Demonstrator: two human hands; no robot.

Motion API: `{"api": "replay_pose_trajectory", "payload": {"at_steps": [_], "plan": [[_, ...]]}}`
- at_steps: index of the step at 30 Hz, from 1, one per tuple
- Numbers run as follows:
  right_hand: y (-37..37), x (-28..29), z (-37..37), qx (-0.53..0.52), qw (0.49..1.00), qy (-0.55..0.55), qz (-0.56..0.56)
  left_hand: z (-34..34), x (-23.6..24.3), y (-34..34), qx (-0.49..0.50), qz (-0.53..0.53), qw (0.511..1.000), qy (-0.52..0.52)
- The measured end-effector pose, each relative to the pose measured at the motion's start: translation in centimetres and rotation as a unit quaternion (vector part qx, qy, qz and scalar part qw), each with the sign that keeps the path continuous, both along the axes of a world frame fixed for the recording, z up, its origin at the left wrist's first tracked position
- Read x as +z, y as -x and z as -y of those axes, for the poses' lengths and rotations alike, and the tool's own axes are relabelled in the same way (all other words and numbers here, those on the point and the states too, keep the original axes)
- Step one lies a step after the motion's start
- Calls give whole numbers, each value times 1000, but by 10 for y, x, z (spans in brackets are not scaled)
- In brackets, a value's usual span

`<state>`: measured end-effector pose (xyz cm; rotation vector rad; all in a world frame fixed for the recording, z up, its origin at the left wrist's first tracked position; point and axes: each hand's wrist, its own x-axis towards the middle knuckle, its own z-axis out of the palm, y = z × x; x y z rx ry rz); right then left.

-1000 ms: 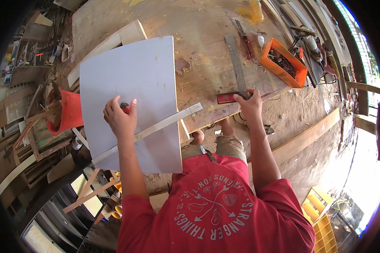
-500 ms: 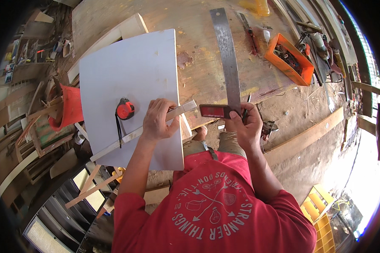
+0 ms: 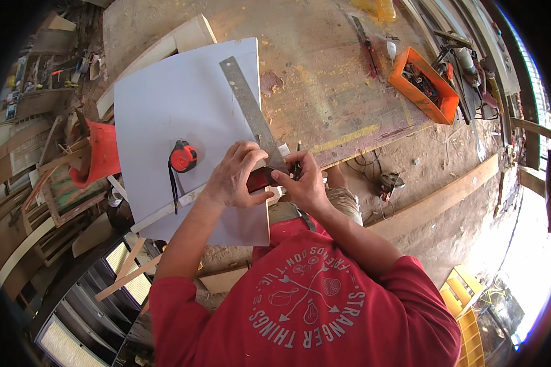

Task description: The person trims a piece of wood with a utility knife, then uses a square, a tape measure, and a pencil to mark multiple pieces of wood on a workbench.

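Note:
A thin wooden strip lies slantwise over a pale grey-white board. My left hand is bent over the strip, its thumb next to the dark red stock of a try square. The square's long steel blade reaches away across the board's right edge. My right hand grips the square near the corner where blade and stock meet. A slim dark pencil-like stick juts up from its fingers. Left of my hands, a red and black tape measure rests on the board, its strap hanging across the strip.
A worn wooden table supports the board. On its right stands an orange open box of small metal parts, near a dark red-handled tool. A red bucket-like container is at left. A long plank lies on the ground.
My right hand has brought the try square leftward onto the strip and board, its blade now tilted left. My left hand has shifted slightly right, and its thumb now lies beside the square's stock.

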<state>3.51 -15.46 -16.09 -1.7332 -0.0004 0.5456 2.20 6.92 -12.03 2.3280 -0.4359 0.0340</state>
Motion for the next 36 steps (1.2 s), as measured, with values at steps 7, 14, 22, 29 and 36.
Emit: {"api": "replay_pose_trajectory", "payload": {"at_steps": [7, 14, 22, 29, 36], "plan": [[5, -8, -9, -35, 999, -4, -11, -5, -9, 7, -6, -16, 1000, -1], [8, -18, -4, -44, 998, -50, -18, -8, -6, 5, -12, 26, 1000, -2], [-2, 6, -7, -12, 1000, 9, -27, -9, -7, 5, -23, 25, 999, -24], [0, 2, -7, -25, 1000, -14, -6, -9, -8, 5, -23, 30, 999, -23], [-6, 1, 6, -38, 997, -62, -34, -9, -7, 4, -23, 34, 999, -22]]}}
